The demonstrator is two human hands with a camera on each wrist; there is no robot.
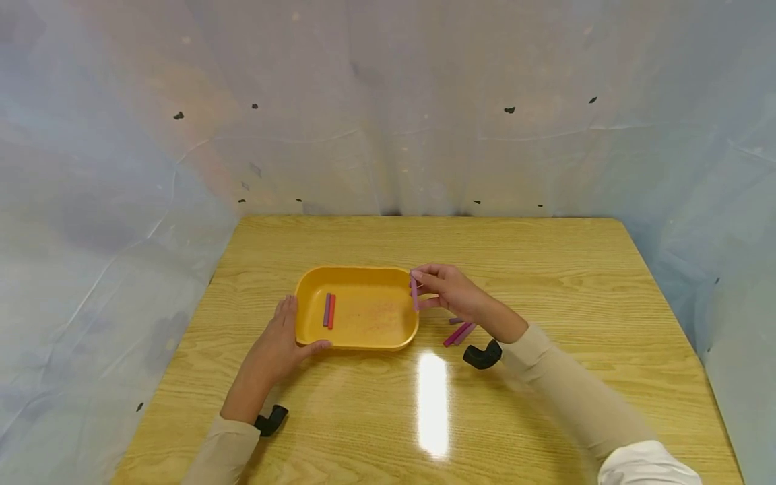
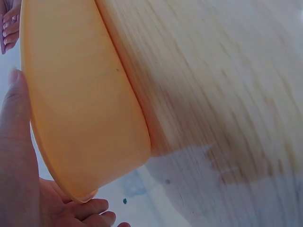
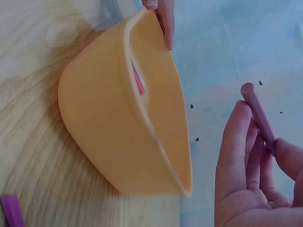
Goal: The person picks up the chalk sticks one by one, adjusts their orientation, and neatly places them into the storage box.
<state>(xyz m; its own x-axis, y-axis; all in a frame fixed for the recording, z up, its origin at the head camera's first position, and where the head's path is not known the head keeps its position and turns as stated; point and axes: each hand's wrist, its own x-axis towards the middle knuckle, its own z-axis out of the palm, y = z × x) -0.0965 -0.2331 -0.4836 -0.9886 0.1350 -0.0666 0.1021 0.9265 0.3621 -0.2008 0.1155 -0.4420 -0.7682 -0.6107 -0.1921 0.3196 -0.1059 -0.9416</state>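
Yellow tray [image 1: 358,337] sits near a purple stick [image 3: 260,116] the right fingers [image 3: 234,146] pinch.

The tray [image 1: 364,293] is yellow-orange, its floor marked with faint reddish smudges. In it, the left stick [image 1: 327,311] is purple and the right stick [image 1: 331,312] red. The held stick [image 1: 415,293] is mauve. Outside, a magenta stick [image 1: 452,336] adjoins a pinkish-lilac stick [image 1: 465,334]; a partly hidden stick [image 1: 455,320] looks purple. The table [image 1: 545,269] shows yellow-brown, streaky wood grain. Dark spots dot the milky grey-blue sheet [image 1: 388,67]. Both sleeves [image 1: 570,384] are beige.
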